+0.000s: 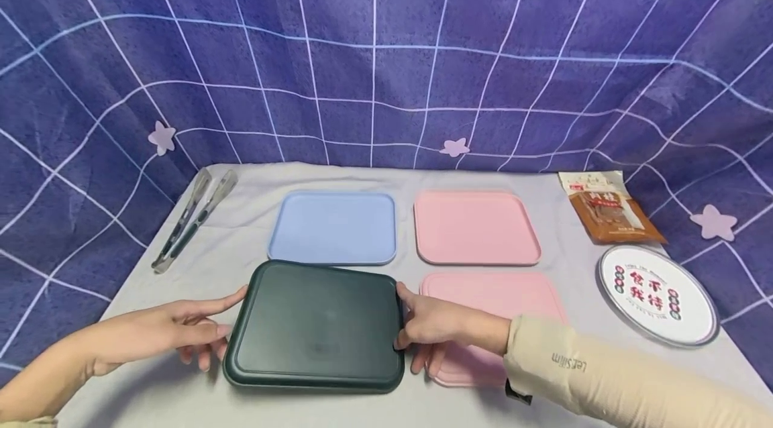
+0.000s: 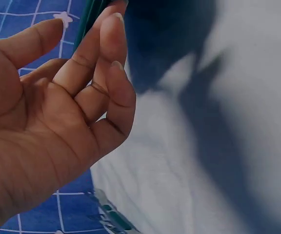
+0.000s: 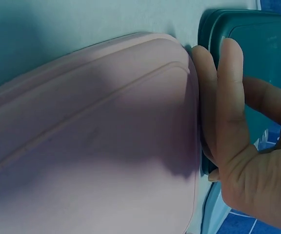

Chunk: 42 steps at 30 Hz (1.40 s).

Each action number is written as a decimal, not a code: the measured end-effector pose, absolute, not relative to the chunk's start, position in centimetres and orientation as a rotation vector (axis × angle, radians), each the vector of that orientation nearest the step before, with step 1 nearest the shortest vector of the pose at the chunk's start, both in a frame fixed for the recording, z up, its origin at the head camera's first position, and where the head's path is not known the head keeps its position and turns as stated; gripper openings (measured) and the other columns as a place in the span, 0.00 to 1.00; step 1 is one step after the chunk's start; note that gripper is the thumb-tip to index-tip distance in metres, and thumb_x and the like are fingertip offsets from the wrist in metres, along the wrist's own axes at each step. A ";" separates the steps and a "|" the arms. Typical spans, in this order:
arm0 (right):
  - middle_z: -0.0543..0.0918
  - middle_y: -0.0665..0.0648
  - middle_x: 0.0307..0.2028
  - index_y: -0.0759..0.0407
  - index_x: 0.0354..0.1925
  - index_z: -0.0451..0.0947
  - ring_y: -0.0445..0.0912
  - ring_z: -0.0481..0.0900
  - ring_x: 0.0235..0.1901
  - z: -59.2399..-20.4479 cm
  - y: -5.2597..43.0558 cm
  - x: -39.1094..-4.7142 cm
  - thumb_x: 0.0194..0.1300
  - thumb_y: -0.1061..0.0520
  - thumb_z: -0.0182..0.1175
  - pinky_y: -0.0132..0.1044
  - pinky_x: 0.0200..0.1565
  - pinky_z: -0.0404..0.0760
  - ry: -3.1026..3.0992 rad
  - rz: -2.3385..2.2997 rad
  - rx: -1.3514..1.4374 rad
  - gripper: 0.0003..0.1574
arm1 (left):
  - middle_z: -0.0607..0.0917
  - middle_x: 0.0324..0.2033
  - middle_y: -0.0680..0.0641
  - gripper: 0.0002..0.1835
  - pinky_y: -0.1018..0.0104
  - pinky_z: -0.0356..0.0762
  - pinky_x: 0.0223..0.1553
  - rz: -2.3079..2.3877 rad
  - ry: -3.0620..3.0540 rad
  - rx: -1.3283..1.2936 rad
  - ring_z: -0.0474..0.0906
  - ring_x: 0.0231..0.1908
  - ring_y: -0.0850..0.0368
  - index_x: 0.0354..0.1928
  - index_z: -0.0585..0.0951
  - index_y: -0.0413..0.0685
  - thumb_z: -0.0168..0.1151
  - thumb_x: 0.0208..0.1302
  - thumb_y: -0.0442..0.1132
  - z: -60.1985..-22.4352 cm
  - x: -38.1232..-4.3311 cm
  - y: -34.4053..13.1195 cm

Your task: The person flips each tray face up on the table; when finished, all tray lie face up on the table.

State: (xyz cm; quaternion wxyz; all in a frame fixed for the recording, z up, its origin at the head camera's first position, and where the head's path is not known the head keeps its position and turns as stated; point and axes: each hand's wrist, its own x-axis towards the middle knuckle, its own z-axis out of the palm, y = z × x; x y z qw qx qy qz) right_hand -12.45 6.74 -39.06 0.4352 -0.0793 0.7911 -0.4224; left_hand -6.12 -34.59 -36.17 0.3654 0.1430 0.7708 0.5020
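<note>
A dark green rectangular tray (image 1: 320, 327) sits slightly askew at the front of the table, its flat face with a raised border line upward. My right hand (image 1: 431, 321) holds its right side, forefinger and thumb at the rim and other fingers stretched downward. At the opposite side my left hand (image 1: 163, 331) has its forefinger and thumb tips at the rim, its remaining fingers bent below. The left wrist view shows those fingertips against the green edge (image 2: 89, 22). Beside the right hand lies a pink tray (image 1: 471, 364), partly hidden by the forearm.
Behind are a light blue tray (image 1: 335, 227) and another pink tray (image 1: 477, 227). Metal tongs (image 1: 194, 221) with dark grips lie at the left edge. A brown food packet (image 1: 612, 210) and a white round plate (image 1: 658, 297) with red lettering are at the right.
</note>
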 end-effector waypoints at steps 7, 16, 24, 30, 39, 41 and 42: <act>0.86 0.63 0.34 0.53 0.81 0.30 0.53 0.85 0.18 -39.5 6.9 -12.0 0.59 0.66 0.63 0.42 0.15 0.80 1.949 -1.090 -0.218 0.67 | 0.85 0.38 0.43 0.34 0.69 0.77 0.39 1.224 2.106 0.401 0.82 0.33 0.54 0.80 0.44 0.47 0.45 0.80 0.40 -34.8 -5.5 -33.4; 0.85 0.59 0.41 0.54 0.81 0.31 0.56 0.87 0.21 -39.3 7.0 -12.3 0.60 0.68 0.62 0.43 0.17 0.81 1.978 -1.067 -0.225 0.66 | 0.83 0.32 0.47 0.40 0.72 0.73 0.39 1.152 2.225 0.346 0.79 0.29 0.56 0.79 0.42 0.40 0.50 0.78 0.45 -33.1 -5.1 -30.9; 0.83 0.60 0.37 0.54 0.81 0.29 0.53 0.86 0.20 -39.1 6.8 -12.3 0.63 0.68 0.61 0.42 0.17 0.81 1.969 -1.045 -0.238 0.64 | 0.78 0.27 0.52 0.47 0.68 0.70 0.30 1.118 2.251 0.332 0.72 0.25 0.62 0.77 0.36 0.30 0.55 0.75 0.45 -32.7 -4.5 -29.4; 0.82 0.61 0.37 0.51 0.81 0.29 0.52 0.86 0.20 -39.0 7.0 -12.3 0.65 0.68 0.60 0.41 0.17 0.81 1.957 -1.076 -0.228 0.64 | 0.70 0.24 0.59 0.52 0.68 0.67 0.25 1.110 2.354 0.410 0.65 0.23 0.70 0.76 0.37 0.27 0.63 0.70 0.45 -32.5 -4.4 -28.8; 0.80 0.61 0.39 0.51 0.81 0.29 0.54 0.86 0.22 -39.3 7.2 -12.1 0.65 0.69 0.60 0.41 0.18 0.82 1.944 -1.114 -0.223 0.64 | 0.70 0.24 0.60 0.53 0.69 0.69 0.27 1.106 2.442 0.469 0.65 0.23 0.72 0.76 0.41 0.26 0.66 0.67 0.44 -32.1 -4.6 -28.3; 0.79 0.62 0.39 0.51 0.81 0.28 0.54 0.86 0.22 -39.3 7.3 -12.0 0.65 0.69 0.59 0.41 0.18 0.81 1.939 -1.124 -0.221 0.64 | 0.69 0.24 0.60 0.53 0.69 0.68 0.26 1.120 2.450 0.463 0.64 0.22 0.72 0.76 0.42 0.27 0.67 0.66 0.44 -32.0 -4.6 -28.2; 0.79 0.62 0.39 0.51 0.81 0.28 0.54 0.86 0.22 -39.4 7.2 -12.0 0.65 0.69 0.59 0.41 0.18 0.81 1.937 -1.129 -0.220 0.64 | 0.69 0.24 0.60 0.53 0.69 0.68 0.25 1.130 2.452 0.456 0.63 0.22 0.72 0.77 0.42 0.27 0.67 0.66 0.44 -32.0 -4.5 -28.2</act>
